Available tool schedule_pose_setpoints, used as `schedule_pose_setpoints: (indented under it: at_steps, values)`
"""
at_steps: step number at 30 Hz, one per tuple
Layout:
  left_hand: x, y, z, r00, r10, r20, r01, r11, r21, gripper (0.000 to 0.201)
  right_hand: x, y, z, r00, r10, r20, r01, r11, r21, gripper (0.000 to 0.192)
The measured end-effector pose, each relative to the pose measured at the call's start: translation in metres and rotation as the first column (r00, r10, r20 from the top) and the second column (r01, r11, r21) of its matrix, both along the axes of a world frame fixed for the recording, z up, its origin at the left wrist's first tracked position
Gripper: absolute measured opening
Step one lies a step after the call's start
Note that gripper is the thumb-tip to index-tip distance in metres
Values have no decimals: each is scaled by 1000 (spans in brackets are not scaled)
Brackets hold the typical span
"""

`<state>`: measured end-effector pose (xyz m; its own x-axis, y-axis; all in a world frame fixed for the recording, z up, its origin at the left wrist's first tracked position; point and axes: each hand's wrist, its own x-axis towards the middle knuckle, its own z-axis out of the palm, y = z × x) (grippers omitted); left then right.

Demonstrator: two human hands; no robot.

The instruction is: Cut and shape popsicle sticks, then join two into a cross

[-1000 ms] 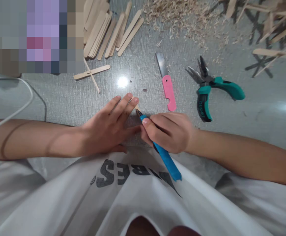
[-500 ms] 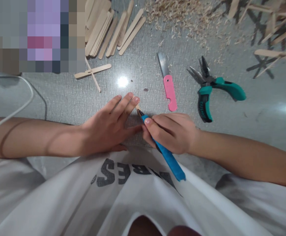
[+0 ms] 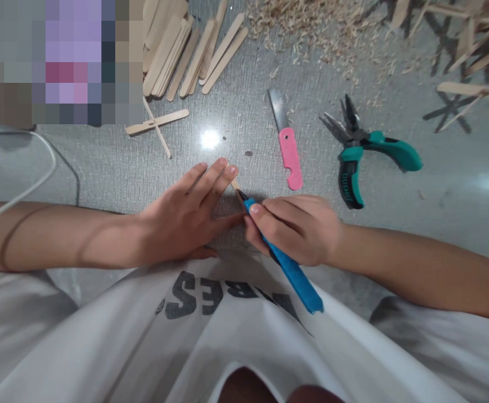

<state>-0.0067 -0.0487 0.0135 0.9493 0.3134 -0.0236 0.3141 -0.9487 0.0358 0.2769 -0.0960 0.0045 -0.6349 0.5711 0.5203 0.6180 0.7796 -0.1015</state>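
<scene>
My left hand (image 3: 186, 210) lies on the grey table with its fingers stretched out. Its fingertips press down on a small wooden craft stick (image 3: 235, 183), mostly hidden beneath them. In my right hand (image 3: 297, 226) is a craft knife (image 3: 288, 266) with a long blue handle, slanting back toward my shirt. The knife's dark narrow tip touches the stick just beside my left index finger. Beyond my right hand lies a pink-handled folding knife (image 3: 290, 157), its blade out. To the right, pliers (image 3: 357, 137) with green and black handles rest with jaws apart.
Wooden craft sticks (image 3: 173, 56) are piled at the back left, with two crossed sticks (image 3: 156, 121) in front. Wood shavings (image 3: 311, 25) cover the back middle. More joined sticks (image 3: 471, 42) stand at the back right. A white cable (image 3: 53, 162) curves over my left forearm.
The craft knife's tip has slid slightly along the stick toward me, and its handle end has shifted down and right. My left hand stays in place.
</scene>
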Motion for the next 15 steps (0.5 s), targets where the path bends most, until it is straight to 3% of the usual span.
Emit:
schedule_pose_setpoints:
  at_steps: [5,15]
  values:
    - [2,-1,0,1000,5,-3,-5,1000,-4,124,1,-3,0,1000,7,-30,-7,1000,-17,7]
    - [0,3,3,1000,-21,-19,21,1000,-5,139,1,-6,-1,999,5,-47,-6,1000,-16,8]
